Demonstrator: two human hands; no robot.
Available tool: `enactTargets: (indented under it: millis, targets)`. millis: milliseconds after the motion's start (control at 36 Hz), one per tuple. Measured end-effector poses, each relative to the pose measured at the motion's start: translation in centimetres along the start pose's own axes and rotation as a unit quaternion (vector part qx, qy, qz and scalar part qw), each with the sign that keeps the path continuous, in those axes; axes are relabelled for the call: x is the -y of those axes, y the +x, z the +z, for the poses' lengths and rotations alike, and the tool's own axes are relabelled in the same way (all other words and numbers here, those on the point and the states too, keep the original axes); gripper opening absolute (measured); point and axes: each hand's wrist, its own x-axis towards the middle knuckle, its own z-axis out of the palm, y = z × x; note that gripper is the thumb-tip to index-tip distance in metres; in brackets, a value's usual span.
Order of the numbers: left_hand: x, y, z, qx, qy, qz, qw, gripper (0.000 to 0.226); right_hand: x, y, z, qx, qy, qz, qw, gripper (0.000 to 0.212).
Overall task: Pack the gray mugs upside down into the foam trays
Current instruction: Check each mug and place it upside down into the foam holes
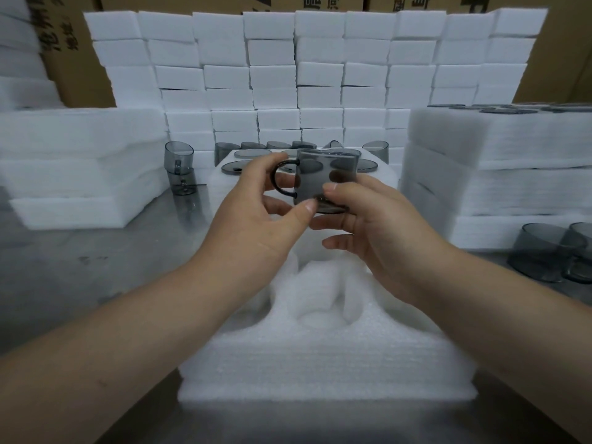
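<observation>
Left hand point(256, 225) and right hand point(378, 238) pinch a gray mug point(326, 177) over the foam tray point(320, 354). Foam stacks point(80, 161) crowd both sides, loose mugs point(544, 254) sit right, and the table point(96, 267) shows front-left.

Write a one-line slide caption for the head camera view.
Left hand and right hand hold a gray mug above a foam tray, white foam blocks stacked behind.

A translucent gray mug point(317, 174), handle turned leftward, is held upright above a white foam tray point(320, 357) with round pockets.
</observation>
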Motion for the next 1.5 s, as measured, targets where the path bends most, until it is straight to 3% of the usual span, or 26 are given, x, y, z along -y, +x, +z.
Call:
enactTargets:
  millis: [111,472,695,806,1167,1500]
  targets:
    - [-0.19,-0.01,0.13,-0.002,0.005,-0.019,1.0,0.037,0.22,0.1,-0.02,0.011,0.036,0.017,0.999,0.027]
    - [-0.27,-0.22,0.09,0.018,0.013,-0.011,1.0,0.04,0.11,0.03,-0.2,0.012,0.07,-0.001,0.997,0.027]
    - [-0.32,-0.23,0.01,0.017,0.029,-0.005,0.999,0.071,0.03,-0.06,-0.03,-0.003,0.079,-0.02,0.997,0.029]
    - [-0.34,-0.24,-0.06,0.025,0.045,0.009,0.999,0.057,0.06,-0.12,0.1,-0.009,0.079,-0.033,0.996,0.026]
    - [0.11,0.01,-0.03,0.009,0.054,0.021,0.998,0.052,0.37,-0.4,0.25,0.011,0.08,-0.067,0.994,0.027]
    - [0.52,0.11,-0.12,0.0,0.06,0.036,0.998,0.067,0.41,-0.55,0.28,0.02,0.113,-0.07,0.991,0.024]
